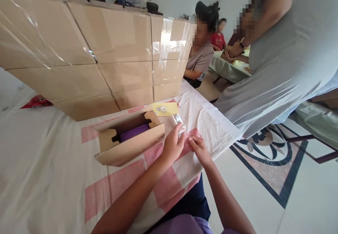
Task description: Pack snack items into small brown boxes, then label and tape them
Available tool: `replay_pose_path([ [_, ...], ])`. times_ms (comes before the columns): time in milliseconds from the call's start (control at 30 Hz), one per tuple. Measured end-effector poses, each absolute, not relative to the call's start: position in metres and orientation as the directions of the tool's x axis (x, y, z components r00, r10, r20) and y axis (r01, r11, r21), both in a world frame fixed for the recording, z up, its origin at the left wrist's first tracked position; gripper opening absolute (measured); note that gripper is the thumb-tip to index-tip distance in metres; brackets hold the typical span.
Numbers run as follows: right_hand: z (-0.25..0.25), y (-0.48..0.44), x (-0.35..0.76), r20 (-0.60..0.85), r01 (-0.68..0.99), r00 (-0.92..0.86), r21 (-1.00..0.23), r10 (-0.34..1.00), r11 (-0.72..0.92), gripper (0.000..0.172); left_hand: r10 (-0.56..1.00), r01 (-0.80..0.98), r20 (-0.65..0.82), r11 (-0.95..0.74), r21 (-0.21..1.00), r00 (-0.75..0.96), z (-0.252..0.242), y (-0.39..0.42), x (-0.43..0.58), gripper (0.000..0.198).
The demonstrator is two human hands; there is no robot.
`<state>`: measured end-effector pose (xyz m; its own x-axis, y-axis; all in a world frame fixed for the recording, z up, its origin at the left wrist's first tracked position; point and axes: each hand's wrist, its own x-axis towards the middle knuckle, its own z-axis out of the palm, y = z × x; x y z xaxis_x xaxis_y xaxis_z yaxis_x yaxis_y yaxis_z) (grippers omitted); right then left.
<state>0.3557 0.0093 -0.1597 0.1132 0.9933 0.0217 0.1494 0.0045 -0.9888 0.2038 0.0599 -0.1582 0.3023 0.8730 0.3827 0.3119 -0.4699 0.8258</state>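
Observation:
My left hand (173, 145) is closed, thumb and fingers round the near end of a small white object with a shiny top (174, 119); its exact kind is too small to make out. Just to the right, my right hand (200, 149) has thumb and forefinger pinched together. Whatever lies in that pinch, perhaps something thin, cannot be made out. Beyond the white object lies a yellow card (169, 109) with a white ring-shaped piece on it. Left of my hands stands an open cardboard box (132, 149), with a purple item (134, 132) inside.
Taped cartons (113, 33) are stacked as a wall behind the open box. A pink-and-white cloth (124, 181) covers the table. One person (200, 56) sits beyond the cartons, and another in grey (285, 54) stands close on the right. A red packet (37, 101) lies far left.

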Motion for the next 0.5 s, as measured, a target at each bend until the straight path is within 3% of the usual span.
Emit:
replay_pose_path([
  [167,-0.128,-0.019,0.338,0.127,0.233,-0.161,-0.959,0.979,0.163,0.041,0.821,0.194,0.371,-0.487,0.851,0.433,-0.127,0.011,0.157,0.027],
  [367,-0.11,-0.037,0.308,0.192,0.3,-0.341,-0.905,0.92,0.3,0.039,0.834,0.275,0.419,-0.523,0.806,0.359,-0.118,-0.013,0.118,0.015],
  [500,-0.108,-0.038,0.295,0.213,0.279,-0.428,-0.893,0.878,0.353,0.03,0.774,0.328,0.575,-0.633,0.701,0.264,-0.116,-0.031,0.105,0.019],
])
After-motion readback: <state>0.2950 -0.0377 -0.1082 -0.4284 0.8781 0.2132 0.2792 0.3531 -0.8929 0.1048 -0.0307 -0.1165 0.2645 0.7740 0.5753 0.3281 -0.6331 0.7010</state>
